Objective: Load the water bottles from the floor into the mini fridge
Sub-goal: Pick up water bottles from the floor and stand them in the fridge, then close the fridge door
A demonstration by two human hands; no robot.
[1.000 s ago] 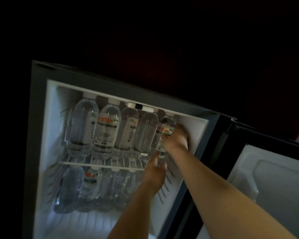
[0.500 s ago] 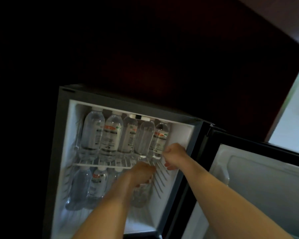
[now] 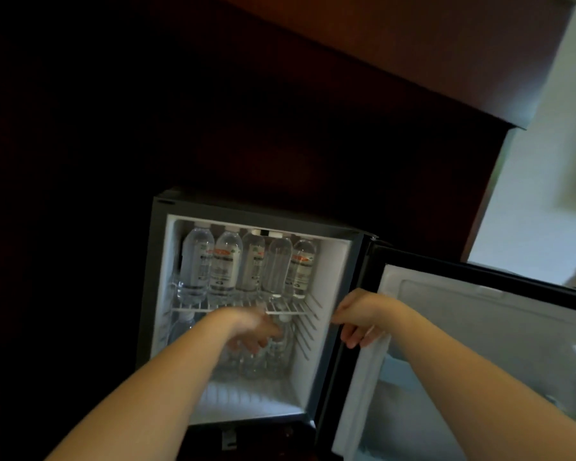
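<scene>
5 bottles (image 3: 226,264) on wire shelf (image 3: 290,309)

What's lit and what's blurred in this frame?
Head view: only the white interior of the black mini fridge is lit, the dark wood cabinet near black; head view: the left hand is motion-smeared over the lower clear plastic water bottles; the right hand and upper-shelf bottles read sharper.

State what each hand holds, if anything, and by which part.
Left hand: blurred against the top of a lower-compartment bottle; a grip cannot be told. Right hand: holds nothing, fingers loosely curled.
</scene>
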